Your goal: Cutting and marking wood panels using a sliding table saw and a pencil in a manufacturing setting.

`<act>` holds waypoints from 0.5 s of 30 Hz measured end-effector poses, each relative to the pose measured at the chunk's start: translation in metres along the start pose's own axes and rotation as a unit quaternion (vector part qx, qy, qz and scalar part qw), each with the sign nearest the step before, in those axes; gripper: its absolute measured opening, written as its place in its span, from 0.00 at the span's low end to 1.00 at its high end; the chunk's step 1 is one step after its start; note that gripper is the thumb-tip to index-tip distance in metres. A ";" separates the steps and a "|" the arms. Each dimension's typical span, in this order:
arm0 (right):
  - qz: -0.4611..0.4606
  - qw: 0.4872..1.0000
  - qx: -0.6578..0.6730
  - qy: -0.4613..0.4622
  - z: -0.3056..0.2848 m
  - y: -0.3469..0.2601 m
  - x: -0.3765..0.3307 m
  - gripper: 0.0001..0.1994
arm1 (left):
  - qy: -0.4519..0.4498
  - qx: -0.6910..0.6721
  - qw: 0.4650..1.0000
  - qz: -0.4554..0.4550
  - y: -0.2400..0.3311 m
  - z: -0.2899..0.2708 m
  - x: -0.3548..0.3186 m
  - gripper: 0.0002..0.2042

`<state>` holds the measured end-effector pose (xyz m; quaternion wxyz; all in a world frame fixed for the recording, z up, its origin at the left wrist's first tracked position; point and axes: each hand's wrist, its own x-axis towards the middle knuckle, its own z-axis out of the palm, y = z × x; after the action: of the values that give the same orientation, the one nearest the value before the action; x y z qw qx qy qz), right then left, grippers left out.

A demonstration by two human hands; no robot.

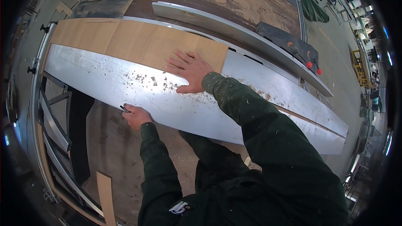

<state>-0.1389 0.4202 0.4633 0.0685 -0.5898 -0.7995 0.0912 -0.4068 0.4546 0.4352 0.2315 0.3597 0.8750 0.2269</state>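
Observation:
A long light wooden board [125, 39] lies on a grey metal saw table [104, 86] strewn with wood chips. My right hand [189, 70] rests flat on the board's near right corner, fingers spread, palm down. My left hand [135, 116] sits at the table's near edge, fingers curled around a small dark handle or lever [124, 109] sticking out from under the edge. Both arms are in dark green sleeves flecked with sawdust.
Behind the board runs a long grey metal fence [234, 31] with a dark block and red knobs [312, 66]. A metal frame [54, 121] supports the table's left end. A narrow wood strip [106, 199] lies on the dusty floor at lower left.

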 end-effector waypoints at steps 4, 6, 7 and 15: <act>-0.001 1.000 0.001 0.007 0.007 0.009 -0.005 0.45 | 0.008 -0.011 1.000 0.008 -0.002 0.010 -0.003 0.34; -0.001 1.000 0.002 0.012 0.012 0.014 -0.010 0.45 | 0.010 -0.013 1.000 0.011 -0.005 0.016 -0.007 0.34; -0.002 1.000 0.003 0.014 0.014 0.015 -0.012 0.45 | 0.010 -0.004 1.000 0.013 -0.007 0.018 -0.009 0.33; -0.003 1.000 -0.023 0.007 -0.008 -0.019 0.020 0.45 | -0.004 -0.011 1.000 0.016 -0.012 -0.002 0.032 0.32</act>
<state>-0.1611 0.4340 0.4751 0.0606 -0.5892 -0.8028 0.0686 -0.4344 0.4697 0.4226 0.2352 0.3717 0.8657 0.2389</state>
